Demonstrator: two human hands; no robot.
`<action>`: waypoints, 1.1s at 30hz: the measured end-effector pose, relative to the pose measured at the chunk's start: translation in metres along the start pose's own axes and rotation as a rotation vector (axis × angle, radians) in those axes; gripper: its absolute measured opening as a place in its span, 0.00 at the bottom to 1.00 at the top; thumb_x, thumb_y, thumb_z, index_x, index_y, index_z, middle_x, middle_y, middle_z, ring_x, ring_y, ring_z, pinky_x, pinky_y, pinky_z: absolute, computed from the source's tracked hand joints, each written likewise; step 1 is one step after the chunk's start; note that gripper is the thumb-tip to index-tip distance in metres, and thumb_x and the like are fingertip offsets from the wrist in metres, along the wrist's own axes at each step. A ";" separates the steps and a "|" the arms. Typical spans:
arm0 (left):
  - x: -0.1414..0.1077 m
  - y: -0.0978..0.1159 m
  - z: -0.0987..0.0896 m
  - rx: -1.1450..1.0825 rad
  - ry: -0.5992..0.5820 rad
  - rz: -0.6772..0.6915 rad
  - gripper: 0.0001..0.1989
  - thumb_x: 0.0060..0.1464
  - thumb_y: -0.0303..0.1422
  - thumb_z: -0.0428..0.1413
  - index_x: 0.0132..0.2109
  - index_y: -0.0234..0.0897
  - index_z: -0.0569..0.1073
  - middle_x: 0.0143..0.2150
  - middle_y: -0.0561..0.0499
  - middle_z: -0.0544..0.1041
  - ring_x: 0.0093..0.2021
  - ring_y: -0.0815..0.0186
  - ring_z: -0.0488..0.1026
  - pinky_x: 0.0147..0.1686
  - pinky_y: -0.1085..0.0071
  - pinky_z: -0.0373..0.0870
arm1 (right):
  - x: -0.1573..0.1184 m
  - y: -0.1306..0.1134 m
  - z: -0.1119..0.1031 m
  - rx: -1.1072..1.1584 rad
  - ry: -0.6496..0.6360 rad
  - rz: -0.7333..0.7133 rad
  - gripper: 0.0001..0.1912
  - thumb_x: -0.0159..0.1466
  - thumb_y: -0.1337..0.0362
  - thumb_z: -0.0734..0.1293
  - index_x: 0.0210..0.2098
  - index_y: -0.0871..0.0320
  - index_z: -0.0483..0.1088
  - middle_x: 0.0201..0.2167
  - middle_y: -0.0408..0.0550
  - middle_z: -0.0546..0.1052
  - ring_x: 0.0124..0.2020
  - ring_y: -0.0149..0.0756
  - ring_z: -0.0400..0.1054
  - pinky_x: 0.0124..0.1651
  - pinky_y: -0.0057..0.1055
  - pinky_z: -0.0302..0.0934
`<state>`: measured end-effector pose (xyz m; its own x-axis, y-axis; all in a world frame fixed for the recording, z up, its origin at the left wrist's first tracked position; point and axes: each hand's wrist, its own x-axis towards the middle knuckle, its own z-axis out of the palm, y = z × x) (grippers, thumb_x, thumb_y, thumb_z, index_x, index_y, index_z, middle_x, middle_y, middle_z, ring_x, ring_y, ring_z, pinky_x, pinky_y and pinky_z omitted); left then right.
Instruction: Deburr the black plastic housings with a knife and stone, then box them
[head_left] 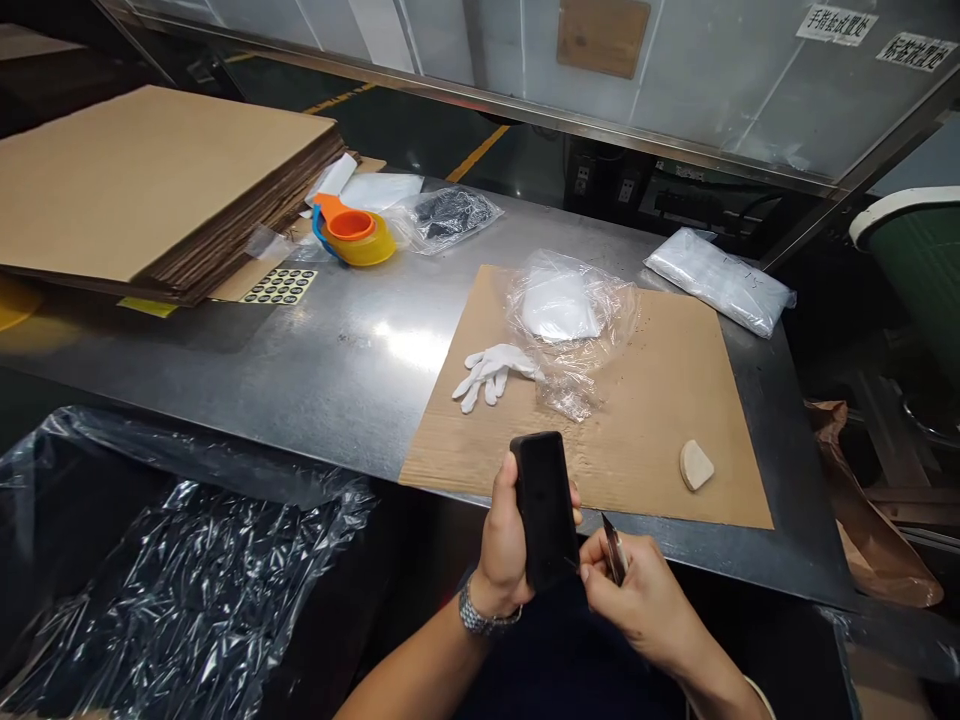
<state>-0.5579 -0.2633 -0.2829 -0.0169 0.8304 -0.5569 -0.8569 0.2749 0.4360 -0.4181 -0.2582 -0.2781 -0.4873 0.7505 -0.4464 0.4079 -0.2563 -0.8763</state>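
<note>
My left hand (504, 545) is closed around a black rectangular case (546, 512), its hollow side facing up, held over the table's front edge. Close to the case's lower right side, my right hand (637, 598) pinches a thin dark tool (615, 550) with a pointed, blade-like end; its exact kind is not clear. A white glove (496, 374) lies on the cardboard sheet (652, 400) beyond my hands. Beside it is a clear plastic bag (577, 305) with white sheets in it. Further right sits a small beige wedge-shaped block (696, 466).
A tall stack of cardboard (165, 180) stands at the left. Near it are an orange and yellow tape dispenser (356, 232), a sticker sheet (281, 287) and a bag of black items (454, 217). A wrapped white pack (720, 278) lies back right. Black plastic (180, 600) fills the lower left.
</note>
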 end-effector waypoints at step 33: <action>0.007 -0.011 0.001 -0.049 0.193 0.073 0.30 0.53 0.55 0.44 0.27 0.30 0.72 0.23 0.47 0.72 0.20 0.69 0.66 0.19 0.77 0.63 | -0.008 0.004 0.026 -0.279 0.216 -0.620 0.07 0.62 0.69 0.61 0.35 0.60 0.70 0.23 0.45 0.71 0.23 0.30 0.64 0.27 0.26 0.57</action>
<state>-0.5484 -0.2603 -0.2907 -0.1741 0.7380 -0.6519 -0.8738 0.1894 0.4478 -0.4332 -0.2812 -0.2829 -0.5420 0.8185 0.1906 0.3016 0.4010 -0.8650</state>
